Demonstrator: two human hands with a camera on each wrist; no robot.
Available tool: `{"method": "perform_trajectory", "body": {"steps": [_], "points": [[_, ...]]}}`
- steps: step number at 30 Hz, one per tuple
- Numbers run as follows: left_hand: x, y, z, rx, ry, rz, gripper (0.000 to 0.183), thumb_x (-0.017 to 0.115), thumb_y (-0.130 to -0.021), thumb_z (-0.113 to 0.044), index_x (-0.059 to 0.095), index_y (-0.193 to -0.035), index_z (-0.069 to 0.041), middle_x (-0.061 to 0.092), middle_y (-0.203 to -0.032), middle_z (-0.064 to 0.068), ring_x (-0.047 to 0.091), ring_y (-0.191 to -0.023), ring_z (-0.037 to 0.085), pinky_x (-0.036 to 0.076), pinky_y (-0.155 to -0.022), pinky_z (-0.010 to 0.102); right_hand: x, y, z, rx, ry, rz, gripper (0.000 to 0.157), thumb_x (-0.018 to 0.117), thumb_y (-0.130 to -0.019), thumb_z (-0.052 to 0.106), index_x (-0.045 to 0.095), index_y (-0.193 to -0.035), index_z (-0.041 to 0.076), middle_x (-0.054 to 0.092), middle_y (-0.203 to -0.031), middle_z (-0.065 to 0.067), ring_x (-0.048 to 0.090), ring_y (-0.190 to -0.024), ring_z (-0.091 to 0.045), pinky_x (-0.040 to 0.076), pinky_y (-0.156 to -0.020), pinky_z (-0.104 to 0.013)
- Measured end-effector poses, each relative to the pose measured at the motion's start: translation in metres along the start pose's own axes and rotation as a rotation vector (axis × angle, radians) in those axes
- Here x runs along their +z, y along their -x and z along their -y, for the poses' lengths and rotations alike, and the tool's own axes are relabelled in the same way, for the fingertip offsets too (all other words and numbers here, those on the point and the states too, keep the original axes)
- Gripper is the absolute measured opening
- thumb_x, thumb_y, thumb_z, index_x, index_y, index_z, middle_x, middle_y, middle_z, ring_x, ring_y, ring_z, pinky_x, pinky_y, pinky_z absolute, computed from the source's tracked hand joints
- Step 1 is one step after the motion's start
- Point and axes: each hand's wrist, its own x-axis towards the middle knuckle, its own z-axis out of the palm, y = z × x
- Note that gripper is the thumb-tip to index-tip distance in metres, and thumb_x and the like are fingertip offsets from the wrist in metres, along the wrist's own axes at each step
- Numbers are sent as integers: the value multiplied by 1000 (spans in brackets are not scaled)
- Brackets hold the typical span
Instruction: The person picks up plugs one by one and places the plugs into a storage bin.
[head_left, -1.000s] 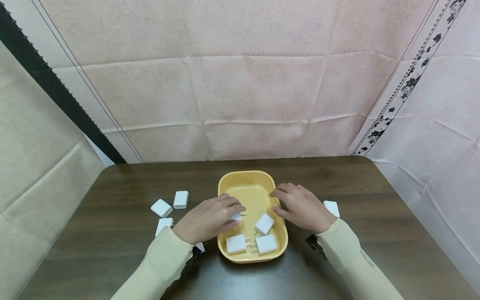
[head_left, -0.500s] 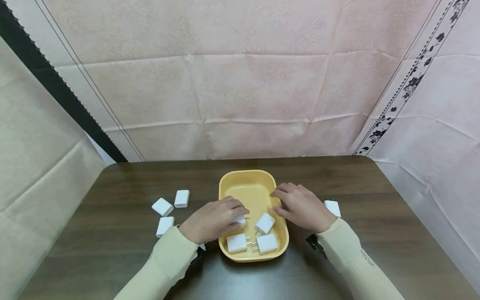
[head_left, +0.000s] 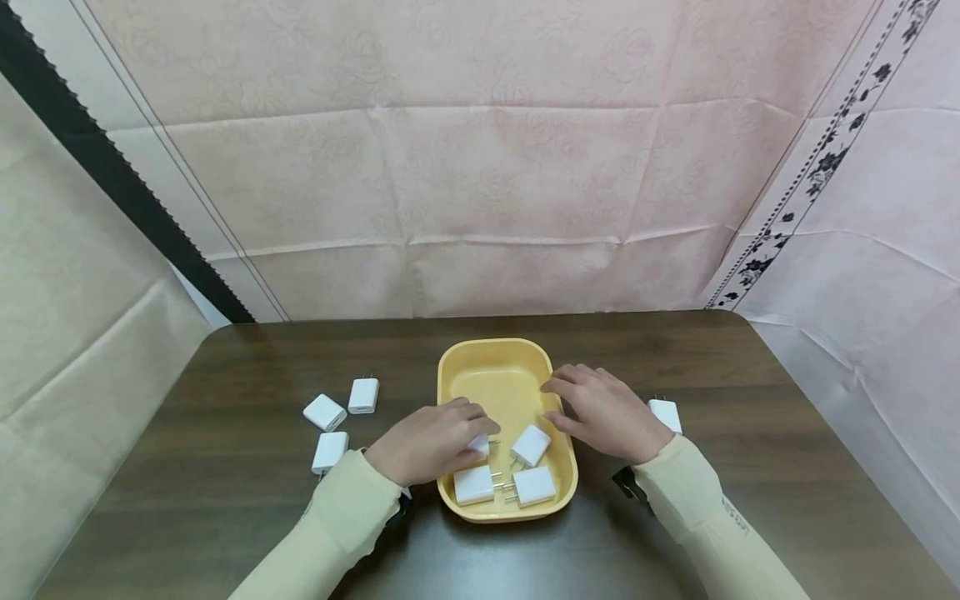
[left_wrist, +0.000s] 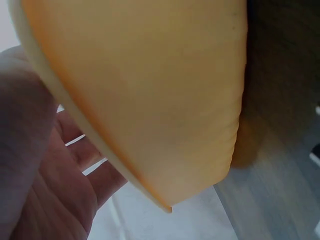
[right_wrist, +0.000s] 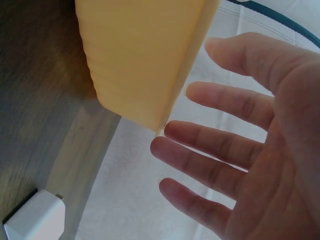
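A yellow tray (head_left: pixel 495 375) stands on the table between the hands. My left hand (head_left: pixel 431 440) reaches over its left rim and pinches a white plug-in charger (head_left: pixel 481 446) between thumb and fingers, its prongs pointing right. The hand covers much of that charger. In the tray's near half lie a left charger (head_left: pixel 473 486), a right charger (head_left: pixel 533 486) and an upper charger (head_left: pixel 530 446). My right hand (head_left: pixel 603 414) is at the right rim, fingers spread and holding nothing; the right wrist view shows its fingertips close to the tray wall (right_wrist: pixel 140 55).
Left of the tray, a group of chargers (head_left: pixel 325 413) lies on the brown table (head_left: pixel 247 467), and another is partly hidden by the left wrist. One more charger (head_left: pixel 664 415) sits behind the right wrist. Pale patterned cloth (head_left: pixel 510 183) hangs beyond the table.
My left hand has shifted slightly right and toward the near end of the tray, with the charger in its fingers. The right hand stays in place.
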Motion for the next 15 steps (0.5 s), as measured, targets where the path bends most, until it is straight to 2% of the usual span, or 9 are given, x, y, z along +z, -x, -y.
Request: {"method": "perform_trajectory", "body": {"steps": [15], "points": [[3, -4, 0, -46, 17, 52, 34, 77, -91, -27, 71, -123, -15, 71, -116, 2, 65, -105, 16, 58, -87, 32, 0, 0, 0, 11, 0, 1, 39, 77, -90, 32, 71, -120, 9, 70, -122, -11, 66, -114, -28, 53, -99, -51]]}}
